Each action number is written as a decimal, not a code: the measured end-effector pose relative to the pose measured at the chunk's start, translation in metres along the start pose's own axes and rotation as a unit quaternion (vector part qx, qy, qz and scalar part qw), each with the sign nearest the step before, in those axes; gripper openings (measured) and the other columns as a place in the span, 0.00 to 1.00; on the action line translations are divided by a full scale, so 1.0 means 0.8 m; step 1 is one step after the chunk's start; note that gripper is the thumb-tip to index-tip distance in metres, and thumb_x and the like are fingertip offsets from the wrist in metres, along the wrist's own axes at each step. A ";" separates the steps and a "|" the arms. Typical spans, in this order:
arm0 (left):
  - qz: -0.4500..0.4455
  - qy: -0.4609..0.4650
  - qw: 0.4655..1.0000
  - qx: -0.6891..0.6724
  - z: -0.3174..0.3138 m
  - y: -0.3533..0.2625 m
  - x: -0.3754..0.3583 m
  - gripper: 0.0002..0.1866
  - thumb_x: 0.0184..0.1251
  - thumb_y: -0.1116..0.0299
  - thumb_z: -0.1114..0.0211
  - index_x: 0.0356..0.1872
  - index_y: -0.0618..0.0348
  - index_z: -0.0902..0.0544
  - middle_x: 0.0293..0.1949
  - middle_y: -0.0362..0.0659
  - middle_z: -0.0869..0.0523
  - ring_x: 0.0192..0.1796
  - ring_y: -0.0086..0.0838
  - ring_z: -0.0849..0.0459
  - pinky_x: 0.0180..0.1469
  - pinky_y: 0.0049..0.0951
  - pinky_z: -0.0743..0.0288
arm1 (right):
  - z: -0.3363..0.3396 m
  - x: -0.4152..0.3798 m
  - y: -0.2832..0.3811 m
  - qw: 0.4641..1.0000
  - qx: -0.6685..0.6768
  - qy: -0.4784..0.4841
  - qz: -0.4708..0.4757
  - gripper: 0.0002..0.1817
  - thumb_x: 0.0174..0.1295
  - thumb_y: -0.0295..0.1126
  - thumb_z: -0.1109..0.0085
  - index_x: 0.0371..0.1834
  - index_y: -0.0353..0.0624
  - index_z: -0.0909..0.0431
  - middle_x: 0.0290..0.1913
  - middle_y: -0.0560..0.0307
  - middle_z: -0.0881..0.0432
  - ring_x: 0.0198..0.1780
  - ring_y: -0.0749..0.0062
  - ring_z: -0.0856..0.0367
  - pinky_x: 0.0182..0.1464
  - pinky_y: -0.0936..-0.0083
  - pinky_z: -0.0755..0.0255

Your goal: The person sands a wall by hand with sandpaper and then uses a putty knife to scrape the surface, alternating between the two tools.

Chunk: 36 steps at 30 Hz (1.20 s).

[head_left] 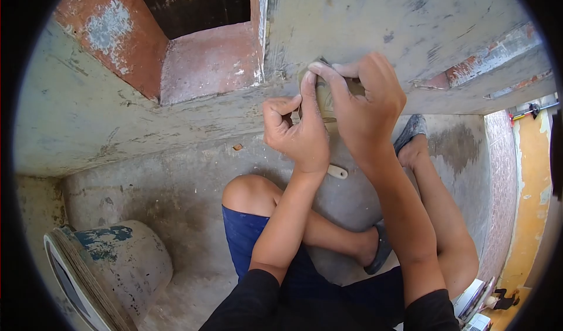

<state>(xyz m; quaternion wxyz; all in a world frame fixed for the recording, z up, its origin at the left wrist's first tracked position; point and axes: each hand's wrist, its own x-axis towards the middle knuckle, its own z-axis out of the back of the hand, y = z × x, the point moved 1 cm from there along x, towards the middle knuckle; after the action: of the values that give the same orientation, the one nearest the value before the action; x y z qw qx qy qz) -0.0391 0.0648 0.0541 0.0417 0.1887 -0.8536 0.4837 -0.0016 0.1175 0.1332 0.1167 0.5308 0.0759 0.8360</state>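
Observation:
Both hands are raised together in front of the plastered wall point(346, 14). Between them is a small piece of sandpaper point(324, 105), brownish on the side I see, with a dark upper edge. My left hand point(302, 125) pinches its left side, fingers curled. My right hand point(369, 96) grips its top and right side between thumb and fingers. The fingertips are dusty and cover much of the sheet. Below the hands, a pale tool handle point(337, 171) with a hole in its end lies on the floor; the rest of that tool is hidden.
A paint-stained bucket point(126, 266) lies tilted at the lower left. A reddish recessed opening point(211, 58) is in the wall at upper left. My bent legs and dark shoes point(381, 249) rest on the concrete floor point(193, 184). A small brown chip point(237, 147) lies near the wall.

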 end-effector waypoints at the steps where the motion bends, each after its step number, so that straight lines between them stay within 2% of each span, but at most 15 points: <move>1: 0.000 0.025 0.999 0.034 0.002 0.005 -0.002 0.18 0.58 0.77 0.18 0.24 0.60 0.25 0.22 0.38 0.23 0.26 0.19 0.28 0.30 0.21 0.32 | 0.002 -0.004 -0.001 1.000 -0.001 -0.002 0.003 0.14 0.49 0.24 0.22 0.22 0.42 0.23 0.24 0.57 0.25 0.28 0.62 0.26 0.31 0.65 0.33; 3: -0.004 0.046 0.997 0.066 0.007 0.002 0.001 0.18 0.58 0.77 0.19 0.24 0.60 0.25 0.22 0.38 0.23 0.26 0.19 0.29 0.29 0.21 0.33 | 0.004 -0.014 -0.004 0.993 0.027 0.006 -0.113 0.13 0.49 0.24 0.22 0.22 0.41 0.23 0.24 0.57 0.24 0.27 0.62 0.26 0.30 0.67 0.33; 6: -0.036 0.077 0.987 0.139 0.009 -0.012 0.005 0.19 0.58 0.76 0.18 0.23 0.59 0.25 0.22 0.38 0.23 0.26 0.19 0.29 0.29 0.20 0.34 | 0.009 -0.008 0.000 0.990 0.055 -0.009 -0.128 0.13 0.49 0.24 0.21 0.22 0.41 0.22 0.24 0.58 0.24 0.27 0.62 0.26 0.30 0.67 0.33; 8: -0.108 0.047 0.991 0.055 0.002 -0.021 0.010 0.19 0.57 0.74 0.17 0.22 0.59 0.25 0.21 0.38 0.23 0.25 0.19 0.30 0.28 0.20 0.35 | 0.013 0.012 0.016 0.991 0.055 -0.016 -0.121 0.14 0.50 0.24 0.21 0.22 0.41 0.22 0.24 0.57 0.23 0.27 0.62 0.26 0.30 0.67 0.33; 12: -0.070 0.041 0.995 0.063 -0.002 -0.023 0.022 0.20 0.58 0.74 0.17 0.22 0.59 0.25 0.20 0.38 0.23 0.25 0.18 0.30 0.28 0.20 0.35 | -0.006 0.001 0.017 0.992 0.022 -0.065 -0.102 0.15 0.50 0.26 0.20 0.22 0.41 0.23 0.24 0.57 0.23 0.27 0.62 0.27 0.30 0.66 0.33; 17: -0.028 0.063 0.994 0.082 0.015 0.005 0.004 0.20 0.58 0.74 0.18 0.22 0.59 0.26 0.20 0.36 0.23 0.25 0.16 0.31 0.28 0.20 0.35 | -0.011 -0.025 0.016 0.991 -0.005 -0.059 -0.119 0.16 0.50 0.26 0.20 0.22 0.41 0.24 0.24 0.58 0.24 0.28 0.60 0.27 0.30 0.65 0.34; 21: -0.076 0.049 0.995 0.050 0.002 -0.017 0.014 0.20 0.59 0.74 0.18 0.21 0.59 0.26 0.20 0.36 0.24 0.26 0.15 0.32 0.28 0.19 0.36 | -0.001 0.002 0.035 0.988 0.018 -0.071 -0.135 0.16 0.50 0.26 0.20 0.22 0.41 0.25 0.25 0.57 0.24 0.28 0.59 0.27 0.31 0.64 0.34; 23: 0.024 0.046 0.999 -0.008 -0.006 -0.019 0.019 0.21 0.59 0.74 0.18 0.21 0.59 0.27 0.20 0.37 0.23 0.26 0.16 0.32 0.28 0.20 0.36 | -0.007 -0.006 0.029 0.989 0.003 -0.079 -0.128 0.16 0.50 0.26 0.20 0.22 0.41 0.24 0.25 0.57 0.24 0.28 0.60 0.27 0.31 0.64 0.34; 25: 0.002 0.058 0.998 0.033 0.003 -0.008 0.017 0.21 0.59 0.74 0.18 0.21 0.59 0.27 0.20 0.37 0.23 0.26 0.16 0.32 0.28 0.20 0.36 | -0.016 -0.010 0.020 0.990 -0.007 -0.097 -0.105 0.16 0.50 0.26 0.20 0.22 0.41 0.24 0.24 0.57 0.24 0.28 0.61 0.27 0.31 0.64 0.34; 26: -0.014 0.073 0.994 0.081 0.009 -0.002 0.010 0.21 0.59 0.74 0.18 0.21 0.59 0.27 0.20 0.37 0.24 0.26 0.16 0.32 0.28 0.20 0.36 | -0.015 -0.021 0.015 0.989 -0.002 -0.081 -0.120 0.16 0.50 0.27 0.20 0.22 0.41 0.24 0.24 0.58 0.24 0.27 0.61 0.27 0.30 0.65 0.34; 32: -0.052 0.077 0.990 0.103 -0.003 -0.039 0.024 0.21 0.59 0.74 0.18 0.20 0.59 0.27 0.20 0.36 0.23 0.26 0.15 0.32 0.28 0.20 0.36 | -0.004 -0.002 0.029 0.977 0.031 -0.060 -0.201 0.16 0.50 0.27 0.20 0.21 0.41 0.24 0.24 0.58 0.24 0.27 0.63 0.26 0.30 0.66 0.34; 33: -0.046 0.080 0.990 0.105 0.003 -0.036 0.019 0.21 0.59 0.74 0.18 0.20 0.59 0.27 0.20 0.36 0.23 0.26 0.15 0.32 0.28 0.20 0.36 | -0.004 -0.001 0.029 0.974 0.043 -0.064 -0.212 0.16 0.50 0.27 0.20 0.21 0.41 0.24 0.24 0.58 0.24 0.27 0.63 0.26 0.30 0.66 0.34; 34: 0.003 0.084 0.993 0.084 0.005 -0.026 0.018 0.20 0.61 0.75 0.19 0.21 0.59 0.27 0.22 0.34 0.23 0.28 0.14 0.31 0.30 0.18 0.35 | -0.007 -0.005 0.025 0.975 0.043 -0.067 -0.208 0.16 0.50 0.27 0.20 0.21 0.41 0.24 0.24 0.58 0.24 0.27 0.63 0.26 0.30 0.66 0.34; 35: 0.050 0.089 0.993 0.060 0.004 -0.017 0.018 0.19 0.63 0.76 0.21 0.22 0.59 0.27 0.24 0.32 0.23 0.29 0.12 0.30 0.31 0.16 0.34 | -0.012 -0.015 0.018 0.981 0.023 -0.069 -0.182 0.16 0.50 0.27 0.20 0.21 0.41 0.24 0.24 0.58 0.23 0.27 0.63 0.26 0.30 0.66 0.34; 36: 0.049 0.091 0.993 0.055 0.006 -0.015 0.015 0.19 0.63 0.76 0.21 0.22 0.59 0.27 0.24 0.32 0.23 0.29 0.12 0.30 0.31 0.16 0.34 | -0.010 -0.016 0.021 0.985 -0.001 -0.069 -0.159 0.16 0.50 0.27 0.20 0.21 0.41 0.23 0.24 0.57 0.23 0.27 0.63 0.26 0.30 0.67 0.34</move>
<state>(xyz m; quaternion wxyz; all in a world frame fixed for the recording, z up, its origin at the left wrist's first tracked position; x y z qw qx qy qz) -0.0453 0.0518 0.0644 0.0848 0.1036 -0.8265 0.5468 -0.0054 0.0980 0.1230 0.2536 0.5683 0.1505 0.7682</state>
